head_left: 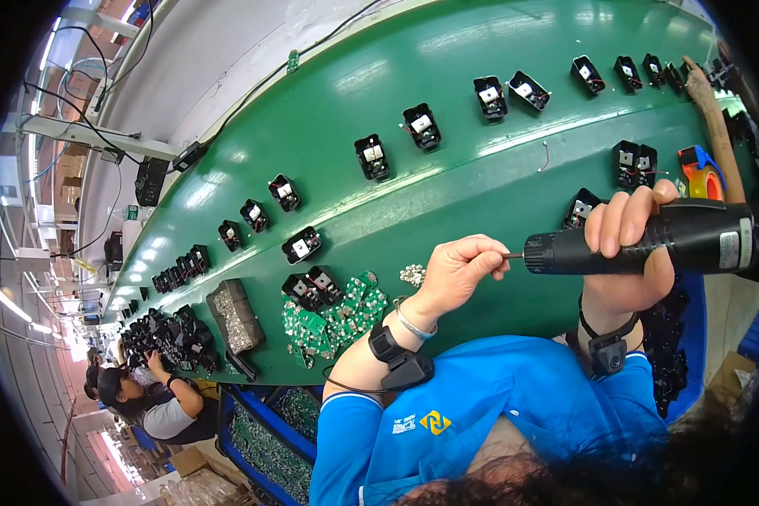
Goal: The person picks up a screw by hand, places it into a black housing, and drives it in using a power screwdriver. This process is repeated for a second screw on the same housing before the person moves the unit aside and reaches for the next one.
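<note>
My right hand (pixel 628 232) is wrapped round a black electric screwdriver (pixel 565 251), held level with its thin bit pointing left. At the end of that bit, the thumb and fingers of my left hand (pixel 465 268) are pinched together. Whatever they hold there is too small or hidden to make out. Beside my left wrist lie a small heap of pale metal parts (pixel 412 275) and a pile of green circuit boards (pixel 337 320). Two open black housings (pixel 314 287) rest at that pile's edge. Another black housing (pixel 580 207) stands behind the screwdriver, partly hidden.
Black housings (pixel 421 126) with white parts line the green table (pixel 472 190). A grey tray of screws (pixel 236 316) sits at left, near heaped black parts (pixel 173 337). An orange-and-blue tape dispenser (pixel 702 173) stands at right. Co-workers (pixel 156 396) are left; another person's arm (pixel 717 126) reaches in far right.
</note>
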A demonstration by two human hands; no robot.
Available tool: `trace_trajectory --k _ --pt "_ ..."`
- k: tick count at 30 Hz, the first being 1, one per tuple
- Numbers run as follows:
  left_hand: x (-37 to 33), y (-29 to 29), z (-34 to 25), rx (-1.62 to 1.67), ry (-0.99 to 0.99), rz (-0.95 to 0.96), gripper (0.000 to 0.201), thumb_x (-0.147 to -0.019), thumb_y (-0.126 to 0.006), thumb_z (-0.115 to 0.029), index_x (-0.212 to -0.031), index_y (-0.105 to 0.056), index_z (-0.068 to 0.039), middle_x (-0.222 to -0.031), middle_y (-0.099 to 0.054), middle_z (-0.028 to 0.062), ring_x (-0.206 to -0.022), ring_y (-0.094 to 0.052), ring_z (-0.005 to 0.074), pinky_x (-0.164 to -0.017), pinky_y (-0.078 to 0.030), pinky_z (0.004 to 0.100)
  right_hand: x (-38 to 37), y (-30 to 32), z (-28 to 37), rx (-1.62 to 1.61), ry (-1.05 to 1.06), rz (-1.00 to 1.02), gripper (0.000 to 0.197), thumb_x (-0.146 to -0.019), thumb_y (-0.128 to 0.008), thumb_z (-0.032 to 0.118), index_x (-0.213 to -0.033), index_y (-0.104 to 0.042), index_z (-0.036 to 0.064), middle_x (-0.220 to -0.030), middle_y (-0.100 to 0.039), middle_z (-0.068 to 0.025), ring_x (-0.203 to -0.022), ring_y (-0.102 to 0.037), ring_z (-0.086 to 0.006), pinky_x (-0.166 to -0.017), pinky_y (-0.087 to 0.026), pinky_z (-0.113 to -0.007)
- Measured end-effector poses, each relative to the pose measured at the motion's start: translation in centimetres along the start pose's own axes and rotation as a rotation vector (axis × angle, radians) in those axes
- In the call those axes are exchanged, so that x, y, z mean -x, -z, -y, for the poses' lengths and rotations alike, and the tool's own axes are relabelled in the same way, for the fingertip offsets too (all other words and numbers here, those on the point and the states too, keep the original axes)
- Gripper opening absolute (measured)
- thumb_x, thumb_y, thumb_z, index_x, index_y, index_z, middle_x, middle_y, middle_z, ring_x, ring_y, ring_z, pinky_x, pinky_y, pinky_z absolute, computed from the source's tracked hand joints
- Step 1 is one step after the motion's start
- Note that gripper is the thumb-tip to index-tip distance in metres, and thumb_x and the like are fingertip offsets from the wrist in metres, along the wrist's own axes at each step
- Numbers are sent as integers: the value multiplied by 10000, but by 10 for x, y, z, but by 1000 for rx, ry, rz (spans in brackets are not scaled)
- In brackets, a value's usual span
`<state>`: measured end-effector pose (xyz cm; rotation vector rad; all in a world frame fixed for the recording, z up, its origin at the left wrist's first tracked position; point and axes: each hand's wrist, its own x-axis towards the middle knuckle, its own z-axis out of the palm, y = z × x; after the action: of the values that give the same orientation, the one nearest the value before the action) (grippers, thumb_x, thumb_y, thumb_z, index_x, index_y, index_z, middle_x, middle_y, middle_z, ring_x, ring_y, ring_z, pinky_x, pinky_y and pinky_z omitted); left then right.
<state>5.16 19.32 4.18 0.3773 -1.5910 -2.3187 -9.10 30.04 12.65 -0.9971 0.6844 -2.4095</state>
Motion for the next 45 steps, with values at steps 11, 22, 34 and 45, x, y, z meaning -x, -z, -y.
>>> trace_trajectory --k 11,22,34,45 --pt "-146 68 -33 -1365 -459 -159 724 -558 -729 -235 -1132 -371 23 -1136 -420 164 -1090 -361 312 -931 -287 378 -99 39 -57 175 238 13 278 -784 -426 73 -1061 -419 46 -726 -473 -41 -633 -428 -151 -608 -354 -305" --pt "-213 86 2 -1398 -480 -12 810 -469 -762 -279 -1114 -377 23 -1092 -444 142 -1067 -386 275 -926 -286 365 -139 75 -136 590 139 -81 284 -729 -504 -23 -995 -407 -31 -678 -500 -69 -596 -495 -155 -600 -423 -297" --pt "-216 89 6 -1367 -476 -6 688 -474 -754 -240 -1036 -437 -1 -978 -491 127 -979 -439 274 -895 -312 361 -141 82 -147 602 117 -76 284 -727 -507 -18 -991 -406 -36 -665 -503 -67 -594 -500 -158 -596 -428 -295" --pt "-217 91 4 -1353 -439 1 655 -478 -751 -253 -1012 -460 -8 -973 -494 125 -975 -436 279 -895 -308 355 -141 83 -152 590 110 -70 291 -726 -519 -7 -995 -410 -32 -666 -505 -65 -597 -506 -159 -596 -430 -291"
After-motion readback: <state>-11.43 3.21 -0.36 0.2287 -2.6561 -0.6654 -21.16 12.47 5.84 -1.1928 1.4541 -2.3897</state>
